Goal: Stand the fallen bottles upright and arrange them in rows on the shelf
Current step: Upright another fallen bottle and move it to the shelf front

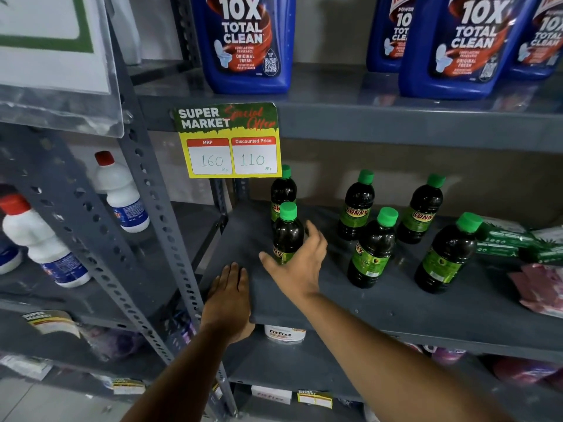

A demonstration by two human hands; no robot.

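Note:
Several dark bottles with green caps and green labels stand upright on the grey shelf (396, 303). My right hand (300, 266) is wrapped loosely around the lower part of the front-left bottle (288, 229), thumb on its left and fingers on its right. Right behind it stands another bottle (283, 188). Two bottles (358, 205) (422, 208) stand at the back, and two more (373, 248) (446, 254) stand nearer the front. My left hand (230, 295) lies flat, fingers together, on the shelf's front-left corner and holds nothing.
A yellow price tag (228, 141) hangs from the upper shelf, which carries big blue cleaner jugs (243, 41). Green packets (515, 242) and pink packets (539, 287) lie at the shelf's right end. White bottles with red caps (118, 190) stand on the left rack behind a perforated upright (158, 208).

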